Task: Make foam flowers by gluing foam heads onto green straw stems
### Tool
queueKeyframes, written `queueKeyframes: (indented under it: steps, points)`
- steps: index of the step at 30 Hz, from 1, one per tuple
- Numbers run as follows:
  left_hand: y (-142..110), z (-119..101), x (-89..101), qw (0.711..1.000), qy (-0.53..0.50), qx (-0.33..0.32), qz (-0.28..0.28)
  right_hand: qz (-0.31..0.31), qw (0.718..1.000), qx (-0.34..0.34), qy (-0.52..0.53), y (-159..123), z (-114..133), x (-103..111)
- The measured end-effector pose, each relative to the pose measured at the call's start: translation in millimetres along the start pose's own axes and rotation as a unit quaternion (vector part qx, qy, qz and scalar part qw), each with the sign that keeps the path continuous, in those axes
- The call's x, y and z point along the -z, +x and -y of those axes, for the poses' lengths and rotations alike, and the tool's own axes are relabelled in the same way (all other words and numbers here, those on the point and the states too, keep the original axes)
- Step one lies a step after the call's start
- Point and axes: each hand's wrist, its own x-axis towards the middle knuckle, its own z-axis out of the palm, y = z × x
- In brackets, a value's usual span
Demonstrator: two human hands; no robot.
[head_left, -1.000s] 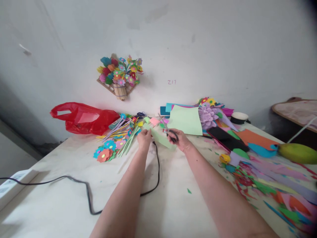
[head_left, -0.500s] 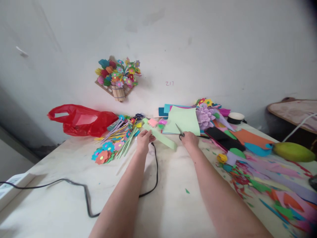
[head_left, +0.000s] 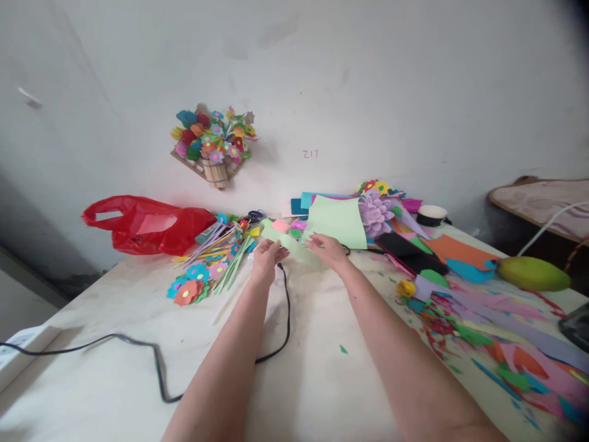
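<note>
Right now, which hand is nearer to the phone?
Right. The right hand is to the left of the phone; the left hand is farther left, holding the pale green strip.

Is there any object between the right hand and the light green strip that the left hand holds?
Nothing visible stands between the right hand and the light green strip in the left hand; whether the right hand touches it is unclear.

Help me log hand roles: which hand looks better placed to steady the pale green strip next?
Probably the left hand: it appears to pinch the pale green strip. The right hand is close by, but whether it touches the strip is unclear.
</note>
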Motion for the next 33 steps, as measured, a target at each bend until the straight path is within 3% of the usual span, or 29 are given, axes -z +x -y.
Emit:
queueKeyframes:
  steps: [3,5,9,13,16,19,22,29,33]
  points:
    - [-4.8,-2.7,-3.4,1.0,-0.005,-0.007,0.014,0.11,0.986,-0.012,0.127,-4.8,4.7,0.7]
    - [-8.1,-3.7,-4.9,1.0,-0.005,-0.005,0.019,0.151,0.972,-0.034,0.174,-9.5,4.4,3.4]
    - [-13.6,-3.1,-7.1,1.0,0.001,0.018,-0.005,0.143,0.971,-0.077,0.176,-14.1,-1.6,10.3]
    - [-21.3,2.3,-12.4,0.998,0.018,0.058,-0.005,0.126,0.982,-0.091,0.11,-16.8,-9.2,19.3]
    - [-30.5,11.8,-20.9,0.991,0.134,0.03,0.005,0.111,0.989,-0.087,0.045,-24.3,-13.6,27.3]
    - [-41.9,24.7,-30.7,0.931,0.363,-0.037,0.014,0.102,0.991,-0.081,-0.025,-34.7,-18.9,33.6]
    - [-53.3,36.4,-35.2,0.862,0.502,-0.036,0.062,0.11,0.987,-0.069,-0.095,-44.4,-26.6,37.8]
    - [-74.0,35.0,-18.4,0.748,0.652,-0.07,0.098,0.139,0.975,-0.045,-0.168,-60.0,-37.9,43.7]
    - [-84.4,28.3,-17.2,0.71,0.692,-0.119,0.057,0.147,0.977,-0.027,-0.153,-62.3,-39.3,43.9]
